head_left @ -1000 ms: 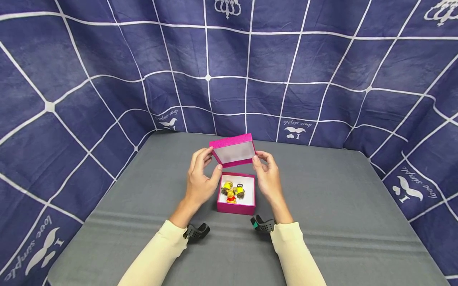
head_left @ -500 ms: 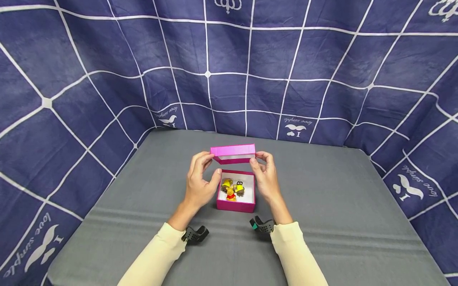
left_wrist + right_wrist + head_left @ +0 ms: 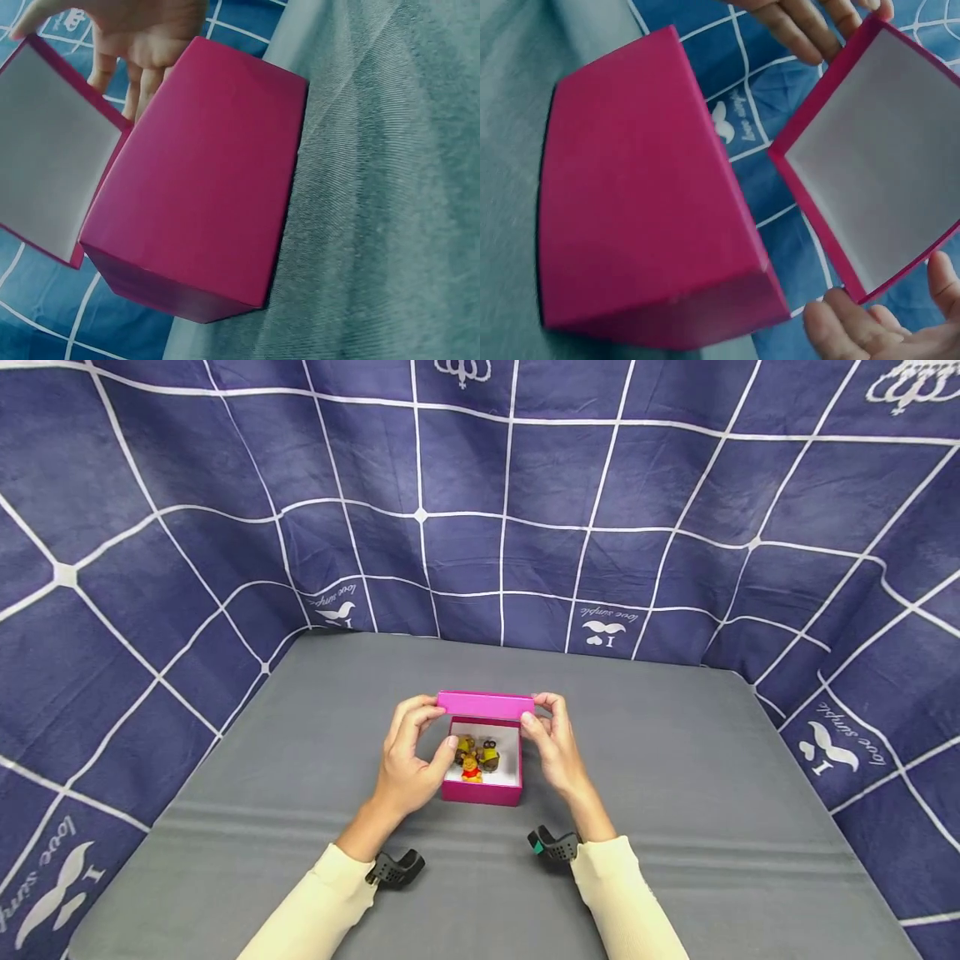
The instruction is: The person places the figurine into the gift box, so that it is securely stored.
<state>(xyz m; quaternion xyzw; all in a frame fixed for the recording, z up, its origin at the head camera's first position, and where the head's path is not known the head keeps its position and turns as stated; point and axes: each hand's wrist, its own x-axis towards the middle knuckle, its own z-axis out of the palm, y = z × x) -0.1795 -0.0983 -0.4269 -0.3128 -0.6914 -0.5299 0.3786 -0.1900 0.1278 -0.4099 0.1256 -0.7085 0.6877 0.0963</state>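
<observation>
A magenta box lid (image 3: pixel 485 705) is held up over the back edge of the matching box (image 3: pixel 482 794). My left hand (image 3: pixel 408 767) grips the lid's left end, and my right hand (image 3: pixel 557 750) holds its right end. In the right wrist view the white inside of the lid (image 3: pixel 877 157) shows, tilted away from the box (image 3: pixel 645 202). Inside the box sit a Winnie-the-Pooh figurine (image 3: pixel 471 770) in a red top, a goggled Minion figurine (image 3: pixel 489 755), and another yellow and brown figurine (image 3: pixel 464 747), partly hidden behind Pooh.
A grey cloth (image 3: pixel 675 793) covers the table under the box. Behind and at both sides hangs a blue curtain (image 3: pixel 555 477) with white grid lines. Black wrist straps (image 3: pixel 397 868) are on both wrists.
Both hands have brought the lid down and nearer to the box. It has turned so that its pink side faces the head camera and its white inside no longer shows there.
</observation>
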